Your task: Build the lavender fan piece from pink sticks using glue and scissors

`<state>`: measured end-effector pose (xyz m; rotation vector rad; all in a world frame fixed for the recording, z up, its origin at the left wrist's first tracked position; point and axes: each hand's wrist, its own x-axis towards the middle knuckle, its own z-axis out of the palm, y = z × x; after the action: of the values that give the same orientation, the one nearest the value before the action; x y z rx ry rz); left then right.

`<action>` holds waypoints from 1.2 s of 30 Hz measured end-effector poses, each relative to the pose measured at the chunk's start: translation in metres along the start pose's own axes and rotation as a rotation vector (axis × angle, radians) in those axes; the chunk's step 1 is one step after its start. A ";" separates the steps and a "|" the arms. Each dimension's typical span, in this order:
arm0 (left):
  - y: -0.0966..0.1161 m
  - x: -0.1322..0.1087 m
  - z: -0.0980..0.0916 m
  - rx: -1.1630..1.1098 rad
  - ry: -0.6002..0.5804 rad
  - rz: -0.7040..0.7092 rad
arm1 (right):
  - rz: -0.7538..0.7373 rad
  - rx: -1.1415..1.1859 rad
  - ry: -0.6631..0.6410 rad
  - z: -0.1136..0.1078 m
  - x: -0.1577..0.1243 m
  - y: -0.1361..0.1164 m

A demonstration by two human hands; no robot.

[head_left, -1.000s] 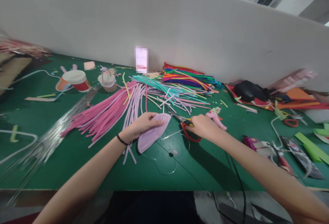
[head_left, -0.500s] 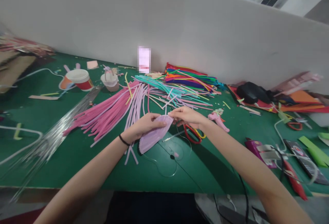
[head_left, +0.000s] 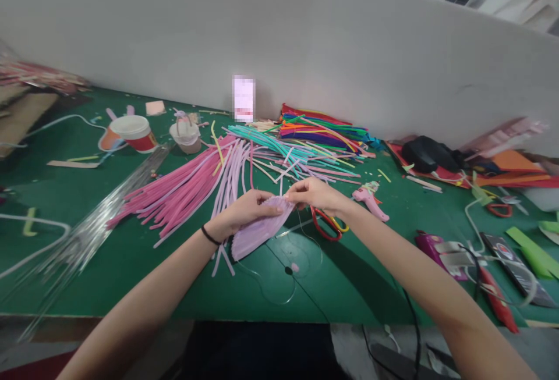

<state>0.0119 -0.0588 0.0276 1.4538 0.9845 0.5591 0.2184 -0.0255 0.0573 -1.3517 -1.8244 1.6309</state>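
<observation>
My left hand (head_left: 251,212) grips a lilac pleated piece (head_left: 261,233) with a scalloped edge, thumb on top and fingers beneath. At that piece's upper right corner, my right hand (head_left: 312,195) pinches with thumb and forefinger; whether something small is between the fingertips I cannot make out. A thin clear thread (head_left: 279,301) loops over the green table below the piece. Lilac pipe cleaners (head_left: 231,179) lie just behind my left hand. Red and yellow scissors (head_left: 325,226) rest under my right wrist, partly hidden.
Pink pipe cleaners (head_left: 179,194), teal ones (head_left: 266,138) and a multicoloured bundle (head_left: 323,130) spread across the green table (head_left: 174,287). Silver strips (head_left: 105,217) lie left, near a paper cup (head_left: 135,132). A pink glue gun (head_left: 371,202) and a power strip (head_left: 441,258) stand right. A grey partition rises behind.
Both hands stay on the lilac piece, which has shifted slightly left and tilted a little. The view has moved slightly.
</observation>
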 end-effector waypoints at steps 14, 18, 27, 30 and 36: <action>-0.005 0.003 -0.001 -0.149 0.050 -0.039 | -0.148 -0.170 0.026 0.001 -0.006 -0.002; -0.004 0.002 0.000 -0.110 0.043 -0.021 | -0.093 -0.085 -0.013 -0.001 -0.002 0.003; -0.002 0.001 0.000 -0.104 0.051 -0.018 | -0.118 -0.110 -0.070 -0.004 -0.002 0.003; 0.000 0.001 -0.001 -0.112 0.054 -0.035 | -0.030 -0.083 -0.109 -0.012 -0.003 -0.001; -0.001 0.001 0.000 -0.053 0.062 -0.034 | 0.026 -0.132 -0.118 -0.018 -0.001 -0.007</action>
<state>0.0126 -0.0582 0.0268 1.3767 1.0339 0.6039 0.2299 -0.0157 0.0687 -1.3641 -2.0223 1.6613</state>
